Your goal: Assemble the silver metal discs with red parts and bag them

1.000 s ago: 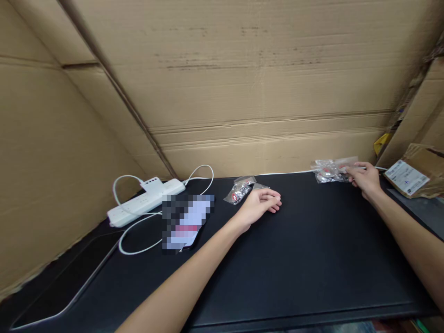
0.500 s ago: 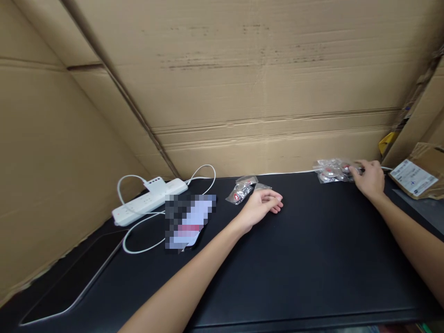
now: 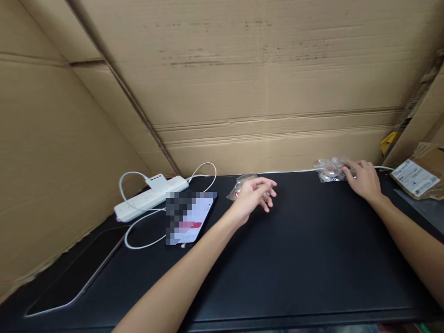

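Observation:
Small clear plastic packets (image 3: 330,171), with shiny round pieces and bits of red inside, lie in a pile by the back wall on the right. My right hand (image 3: 364,179) is at the right end of this pile, thumb and fingers curled around a packet there and partly covering it. On the left, another clear packet (image 3: 237,191) with a red mark lies partly hidden behind my left hand (image 3: 255,198). My left hand hovers in front of it with loosely bent fingers spread apart, and I see nothing held in it.
A white power strip (image 3: 152,199) with a plug and a looping white cable stands at the back left. Near it lies a phone (image 3: 196,222), partly pixelated. A dark flat panel (image 3: 79,273) rests at front left. A labelled cardboard box (image 3: 416,175) sits at the right. Cardboard walls (image 3: 260,92) surround the black table (image 3: 294,268).
My left hand has shifted slightly left and up over the left packet, its fingers spreading. My right hand has slid a little left, further over the packet pile.

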Tool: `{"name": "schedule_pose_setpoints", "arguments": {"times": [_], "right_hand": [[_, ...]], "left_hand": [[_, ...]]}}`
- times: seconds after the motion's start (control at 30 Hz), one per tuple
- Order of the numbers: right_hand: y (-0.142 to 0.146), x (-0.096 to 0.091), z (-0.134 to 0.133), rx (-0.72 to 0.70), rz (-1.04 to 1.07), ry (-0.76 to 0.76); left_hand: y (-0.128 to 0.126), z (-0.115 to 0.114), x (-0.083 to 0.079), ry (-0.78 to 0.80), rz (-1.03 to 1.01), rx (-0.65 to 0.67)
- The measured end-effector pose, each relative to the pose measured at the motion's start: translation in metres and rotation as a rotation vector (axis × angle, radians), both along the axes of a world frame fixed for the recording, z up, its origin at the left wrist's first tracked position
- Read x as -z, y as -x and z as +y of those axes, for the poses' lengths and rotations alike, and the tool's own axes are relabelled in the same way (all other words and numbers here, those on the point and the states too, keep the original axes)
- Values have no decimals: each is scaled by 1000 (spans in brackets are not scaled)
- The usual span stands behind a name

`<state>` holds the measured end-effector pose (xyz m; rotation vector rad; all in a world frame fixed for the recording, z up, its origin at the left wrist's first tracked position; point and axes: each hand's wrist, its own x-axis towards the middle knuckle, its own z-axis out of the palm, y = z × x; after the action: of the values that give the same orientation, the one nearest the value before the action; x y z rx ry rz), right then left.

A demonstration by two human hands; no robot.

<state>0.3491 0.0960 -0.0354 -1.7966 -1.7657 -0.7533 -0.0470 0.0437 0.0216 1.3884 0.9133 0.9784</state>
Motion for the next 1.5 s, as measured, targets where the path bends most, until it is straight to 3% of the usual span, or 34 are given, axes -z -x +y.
{"name": "schedule_pose_setpoints", "arguments": {"times": [0.1,0.2,0.23,0.33,0.43,0.57,0.7,0.8,0.9,1.1,1.17,1.33,1.5], "right_hand": [[10,-5,-7,29,-17,-58],[17,-7,-10,-1,-39,-27],[18,-8,-10,-11,-44,-16],[22,-9,-11,-34,-40,-44],[33,-13,-14,-97,-23,-105],[64,-19,-23,-282,-12,-88],[109,-22,-37,-519,-29,30],[142,-23,-51,-711,-33,155],[166,-23,-64,-783,109,243],[185,-17,-68,-829,928,503],[183,-18,-65,-898,1104,599],[180,-24,-66,-974,1332,674],[181,-29,-70,-1000,1333,710]], "left_hand": [[17,12,-5,-189,156,-213],[36,24,-4,-500,584,-502],[41,27,-3,-535,696,-539],[45,28,0,-564,874,-507],[34,21,4,-701,1053,-449],[14,7,16,-776,1193,-466],[4,1,32,-775,1259,-449],[2,0,35,-737,1243,-419],[3,0,33,-733,1132,-357],[-1,-6,25,-893,810,-159],[-4,-10,22,-893,741,-97],[-8,-16,21,-672,545,63],[-11,-13,26,-517,418,31]]}}
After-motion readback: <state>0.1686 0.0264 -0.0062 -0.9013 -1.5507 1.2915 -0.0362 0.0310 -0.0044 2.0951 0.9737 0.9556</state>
